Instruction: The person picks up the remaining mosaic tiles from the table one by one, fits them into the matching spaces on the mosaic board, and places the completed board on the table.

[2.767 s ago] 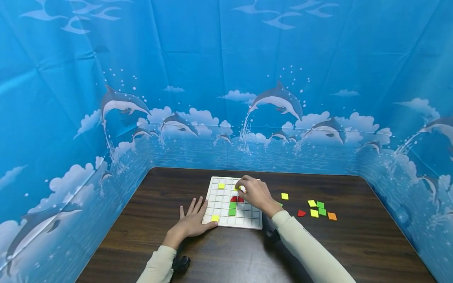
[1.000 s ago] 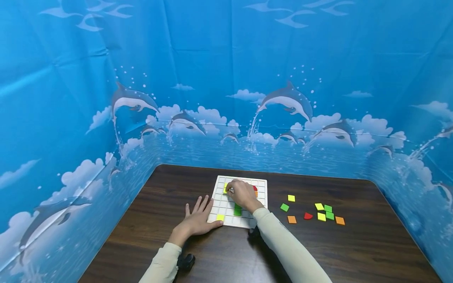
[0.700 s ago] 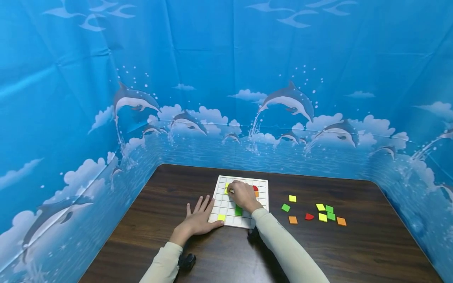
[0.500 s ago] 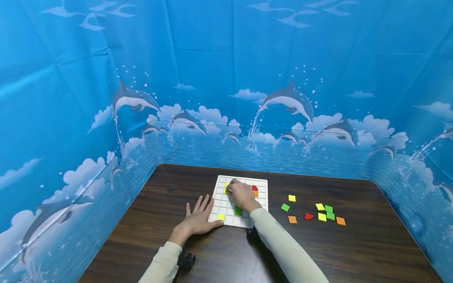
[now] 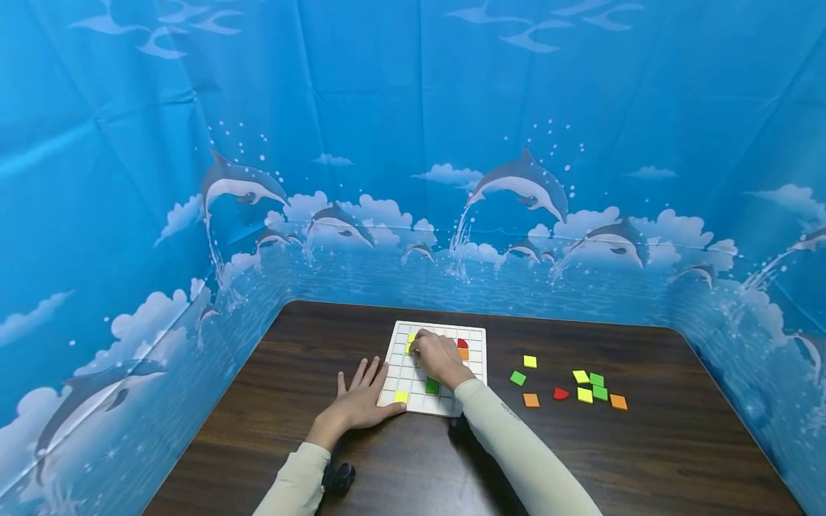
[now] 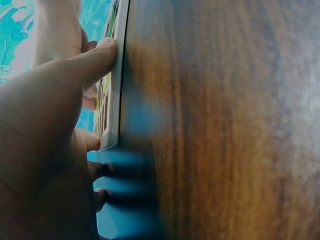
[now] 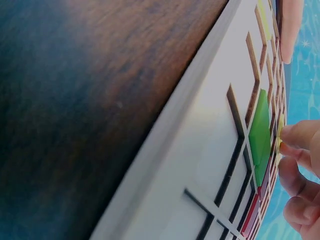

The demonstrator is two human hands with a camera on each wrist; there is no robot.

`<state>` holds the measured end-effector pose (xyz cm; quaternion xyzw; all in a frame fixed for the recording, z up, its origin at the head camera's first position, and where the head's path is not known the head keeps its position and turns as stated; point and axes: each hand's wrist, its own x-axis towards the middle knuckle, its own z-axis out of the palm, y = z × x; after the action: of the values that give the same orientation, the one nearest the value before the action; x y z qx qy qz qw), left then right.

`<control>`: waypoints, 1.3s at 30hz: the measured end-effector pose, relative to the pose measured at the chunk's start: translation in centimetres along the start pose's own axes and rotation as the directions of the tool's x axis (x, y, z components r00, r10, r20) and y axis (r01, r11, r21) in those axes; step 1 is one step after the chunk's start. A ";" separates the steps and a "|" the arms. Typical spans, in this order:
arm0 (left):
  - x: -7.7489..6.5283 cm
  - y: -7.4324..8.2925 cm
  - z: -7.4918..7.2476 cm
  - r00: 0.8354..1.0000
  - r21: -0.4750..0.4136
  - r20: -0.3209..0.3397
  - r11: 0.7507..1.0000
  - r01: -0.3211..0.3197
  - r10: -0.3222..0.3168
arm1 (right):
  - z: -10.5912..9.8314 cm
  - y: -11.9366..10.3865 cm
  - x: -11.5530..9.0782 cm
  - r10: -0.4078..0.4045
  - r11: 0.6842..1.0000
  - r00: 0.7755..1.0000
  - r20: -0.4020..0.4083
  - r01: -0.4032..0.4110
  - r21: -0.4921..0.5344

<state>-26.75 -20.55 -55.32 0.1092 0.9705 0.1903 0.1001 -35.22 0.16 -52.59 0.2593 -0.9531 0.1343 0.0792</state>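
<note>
Your sleeves (image 5: pixel 525 451) are pale cream, and your wrist camera (image 5: pixel 340 478) is black. The grid board (image 5: pixel 400 365) before you is white, divided by darker lines. On it and beside it, you see yellow tiles (image 5: pixel 401 396), green tiles (image 5: pixel 432 385), orange tiles (image 5: pixel 531 400) and red pieces (image 5: pixel 561 393). Your worktop (image 5: pixel 645 451) is dark brown with streaked wood grain. The blue backdrop (image 5: pixel 361 107) carries grey-and-white dolphins (image 5: pixel 519 185) and white clouds (image 5: pixel 381 209).

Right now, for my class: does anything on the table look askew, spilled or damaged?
Nothing looks spilled or damaged. The visible placed tiles appear square to the white board's grid. The loose tiles at its right lie at mixed angles, like the turned green tile, but that seems ordinary scatter.
</note>
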 end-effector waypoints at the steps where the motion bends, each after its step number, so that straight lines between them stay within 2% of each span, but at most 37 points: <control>1: 0.0 0.0 0.1 1.000 0.000 -0.007 1.000 -0.002 0.002 | 0.0 0.0 0.0 -0.002 1.000 1.000 0.003 0.002 -0.001; 6: -0.1 0.1 0.1 1.000 -0.001 -0.013 1.000 -0.003 0.003 | -0.1 0.1 -0.1 0.000 1.000 1.000 0.016 0.000 0.001; 11: -0.7 0.7 -0.7 1.000 -0.031 0.002 1.000 -0.004 0.004 | -0.2 0.2 -0.2 -0.007 1.000 1.000 0.014 0.006 0.026; 13: -0.8 0.8 -0.9 1.000 -0.038 0.007 0.999 -0.002 0.002 | -0.3 0.3 -0.3 -0.017 0.999 1.000 0.003 0.017 0.029; 21: -0.1 -0.2 0.3 1.000 -0.011 -0.028 1.000 -0.004 0.004 | -1.8 0.8 -1.0 -0.051 0.998 0.996 -0.079 0.053 0.034; 27: -0.6 0.5 -0.4 1.000 -0.041 -0.021 0.999 -0.021 0.020 | -2.9 1.5 -2.0 -0.047 0.998 0.995 -0.092 0.051 0.041; 31: -1.0 1.2 -1.0 1.000 -0.026 0.004 1.000 0.001 -0.001 | -3.6 2.1 -2.7 -0.041 0.997 0.993 -0.112 0.048 0.059; 35: -0.8 1.2 -0.9 0.999 -0.004 0.021 1.000 0.028 -0.028 | -4.1 2.8 -3.5 -0.038 0.996 0.990 -0.136 0.048 0.069; 39: -0.6 0.9 -0.8 0.999 -0.020 0.022 0.999 0.026 -0.025 | -4.6 3.7 -4.4 -0.050 0.996 0.985 -0.163 0.062 0.068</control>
<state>-26.19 -20.15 -54.12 0.0980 0.9687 0.1974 0.1143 -32.99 6.66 -49.98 0.2770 -0.9304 0.1873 0.1500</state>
